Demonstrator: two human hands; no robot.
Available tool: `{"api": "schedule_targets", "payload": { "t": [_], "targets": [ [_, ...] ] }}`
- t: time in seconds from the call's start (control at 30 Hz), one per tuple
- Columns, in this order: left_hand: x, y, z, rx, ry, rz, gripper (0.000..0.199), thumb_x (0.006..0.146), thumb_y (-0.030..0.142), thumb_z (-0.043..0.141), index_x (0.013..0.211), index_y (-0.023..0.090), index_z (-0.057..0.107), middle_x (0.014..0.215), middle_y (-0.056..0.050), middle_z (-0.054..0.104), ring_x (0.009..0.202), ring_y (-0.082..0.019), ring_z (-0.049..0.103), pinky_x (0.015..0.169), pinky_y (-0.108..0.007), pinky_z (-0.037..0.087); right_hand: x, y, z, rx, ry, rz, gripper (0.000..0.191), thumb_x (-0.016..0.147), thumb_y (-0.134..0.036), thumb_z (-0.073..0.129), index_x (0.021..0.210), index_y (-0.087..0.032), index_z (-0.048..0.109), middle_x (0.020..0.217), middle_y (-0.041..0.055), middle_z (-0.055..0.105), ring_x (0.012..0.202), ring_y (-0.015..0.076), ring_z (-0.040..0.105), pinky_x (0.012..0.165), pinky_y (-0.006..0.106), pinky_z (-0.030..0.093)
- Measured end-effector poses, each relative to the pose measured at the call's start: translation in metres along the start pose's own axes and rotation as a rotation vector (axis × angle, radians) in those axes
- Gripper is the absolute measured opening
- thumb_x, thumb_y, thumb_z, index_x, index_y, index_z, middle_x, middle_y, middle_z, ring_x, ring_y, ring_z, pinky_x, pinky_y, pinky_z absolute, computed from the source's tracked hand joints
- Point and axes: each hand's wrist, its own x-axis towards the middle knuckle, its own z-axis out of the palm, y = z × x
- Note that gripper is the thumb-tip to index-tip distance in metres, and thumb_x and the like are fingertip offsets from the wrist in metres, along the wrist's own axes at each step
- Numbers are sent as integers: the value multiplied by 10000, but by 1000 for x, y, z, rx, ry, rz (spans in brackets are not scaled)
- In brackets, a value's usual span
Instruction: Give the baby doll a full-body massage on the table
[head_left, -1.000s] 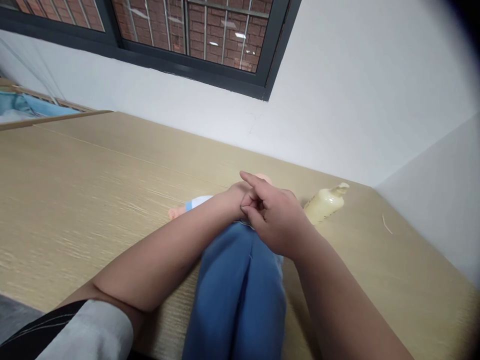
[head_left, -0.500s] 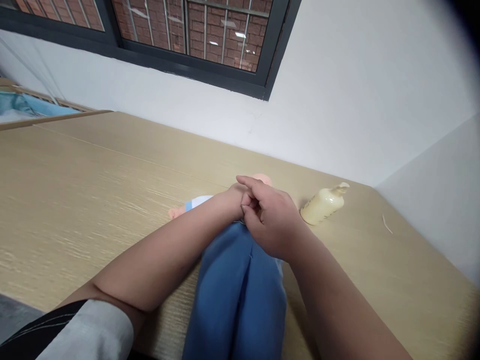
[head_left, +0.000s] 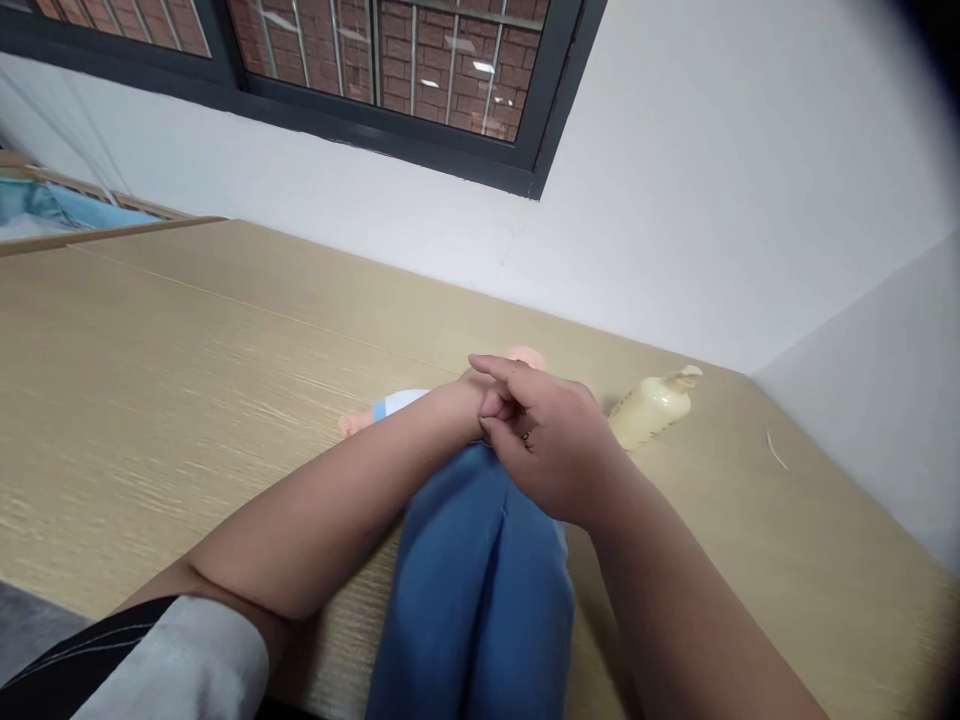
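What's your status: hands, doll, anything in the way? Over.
Right hand partly curled, overlapping left hand, mostly hidden. Doll on table, partly covered from view. Bottle to the right, partly behind right hand.

The head view looks forward and down, apparently from close above the table (head_left: 187,310).

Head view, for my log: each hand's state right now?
Left hand: mostly hidden; cannot tell.
Right hand: partly curled; whether it holds anything cannot be told.

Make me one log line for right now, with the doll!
left hand: mostly hidden behind right hand | right hand: over doll | doll: lying on table | bottle: on table
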Motion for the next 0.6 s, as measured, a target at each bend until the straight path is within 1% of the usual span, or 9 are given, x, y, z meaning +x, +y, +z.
{"api": "schedule_targets", "payload": {
  "t": [0.07,0.13,0.2,0.27,0.33,0.4,0.47,0.53,0.6],
  "targets": [
    [-4,4,8,-163,143,25,477,757,-149,401,959,203,651,667,35,348,780,-148,612,1221,-493,384,-1,-1,1,-7,0,-8,495,883,-109,489,1367,-157,584,1089,83,747,964,225,685,886,394,542],
    [-6,10,19,-412,327,0,545,813,-100,349,1085,264,650,698,24,374,858,-150,627,1226,-489,371,-1,-1,2,-20,3,-14,492,897,-118,483,1377,-171,577,1098,79,747,978,224,684,896,392,538],
    [-6,17,30,-643,425,-38,565,880,-31,320,1204,323,618,738,14,416,952,-155,632,1248,-478,321,-2,-1,2,-32,2,-25,496,906,-124,481,1392,-178,566,1116,77,744,995,222,683,900,384,534],
    [-5,22,37,-798,435,-77,519,942,51,318,1269,351,587,769,3,448,1031,-165,621,1267,-460,277,-3,-1,3,-44,1,-33,495,913,-128,481,1399,-175,560,1132,81,741,1007,222,681,900,378,531],
    [-4,24,38,-897,425,-101,453,998,155,308,1301,363,572,785,-8,459,1088,-176,605,1275,-457,257,-2,-1,3,-57,7,-35,487,917,-133,482,1396,-170,563,1137,83,741,1005,224,682,898,377,528],
    [-3,24,35,-994,430,-80,437,1040,295,248,1332,383,561,798,-17,461,1108,-184,593,1274,-468,264,-2,-1,4,-67,17,-32,482,919,-138,483,1392,-177,567,1134,81,744,997,225,685,894,378,526],
    [-1,23,31,-1082,424,-24,498,1048,435,155,1349,424,552,810,-22,462,1083,-186,590,1259,-459,301,-1,-2,4,-73,26,-32,477,922,-145,490,1390,-189,572,1125,76,748,987,225,688,891,377,524],
    [-1,22,28,-1113,404,18,538,1035,516,124,1297,438,587,797,-25,445,1032,-191,587,1242,-442,338,-1,-1,5,-78,32,-38,466,928,-153,495,1384,-196,578,1114,73,751,981,225,691,891,377,522],
    [-2,21,23,-1059,380,17,521,1038,509,149,1190,402,636,767,-27,407,1002,-201,586,1247,-441,329,-1,-1,6,-84,35,-44,454,933,-158,497,1377,-195,585,1107,72,752,976,225,692,894,378,520]
  ]
}}
